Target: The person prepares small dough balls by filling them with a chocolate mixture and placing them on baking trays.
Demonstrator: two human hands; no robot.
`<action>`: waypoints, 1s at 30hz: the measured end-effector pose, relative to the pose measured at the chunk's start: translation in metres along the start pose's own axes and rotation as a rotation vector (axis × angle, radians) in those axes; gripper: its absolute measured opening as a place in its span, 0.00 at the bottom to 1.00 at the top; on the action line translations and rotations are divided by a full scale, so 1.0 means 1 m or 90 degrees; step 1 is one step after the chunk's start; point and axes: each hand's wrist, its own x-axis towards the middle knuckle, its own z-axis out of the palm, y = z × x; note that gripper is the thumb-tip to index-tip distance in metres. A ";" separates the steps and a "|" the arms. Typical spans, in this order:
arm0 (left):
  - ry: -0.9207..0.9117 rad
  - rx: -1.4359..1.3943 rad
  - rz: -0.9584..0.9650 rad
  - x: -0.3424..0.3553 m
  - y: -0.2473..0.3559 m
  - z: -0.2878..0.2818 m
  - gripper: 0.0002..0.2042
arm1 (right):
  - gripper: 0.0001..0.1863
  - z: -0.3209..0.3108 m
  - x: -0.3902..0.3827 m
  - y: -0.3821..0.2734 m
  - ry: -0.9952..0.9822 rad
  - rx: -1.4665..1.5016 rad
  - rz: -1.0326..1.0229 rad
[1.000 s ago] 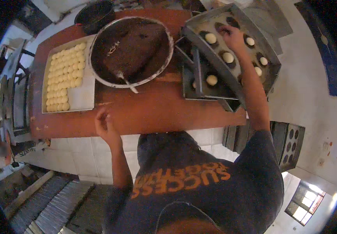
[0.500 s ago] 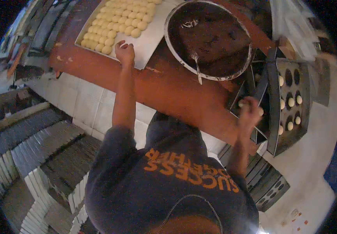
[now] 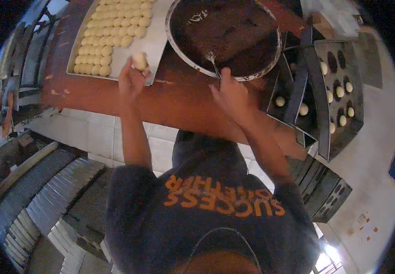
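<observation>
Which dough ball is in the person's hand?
The single dough ball in the left hand, lifted over the bare part of the pale tray. The others sit in rows on that tray or in the dark pans.

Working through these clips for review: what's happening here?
A person's left hand holds a pale dough ball near the corner of a metal tray of similar balls. The right hand is at a spoon in a large basin of dark brown paste. To the right, a cupped baking pan is partly filled with more balls.
</observation>
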 end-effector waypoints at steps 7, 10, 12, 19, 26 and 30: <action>-0.026 0.693 0.035 -0.115 -0.137 0.013 0.15 | 0.14 -0.019 0.043 0.001 -0.063 -0.166 -0.141; -0.058 1.005 -0.016 -0.104 -0.137 0.032 0.10 | 0.12 -0.023 0.052 0.007 -0.070 -0.158 -0.105; 0.026 1.159 0.285 -0.074 -0.141 0.014 0.09 | 0.12 -0.020 0.057 0.003 -0.072 -0.150 -0.080; -0.143 1.163 0.393 -0.075 -0.218 -0.037 0.11 | 0.11 -0.040 0.058 0.039 -0.019 -0.191 -0.147; -0.080 0.718 -0.117 -0.025 -0.151 0.000 0.10 | 0.13 -0.054 0.091 0.119 0.019 -0.291 -0.240; -0.066 0.575 -0.113 -0.041 -0.123 0.022 0.11 | 0.11 -0.018 0.121 0.134 -0.067 -0.321 -0.278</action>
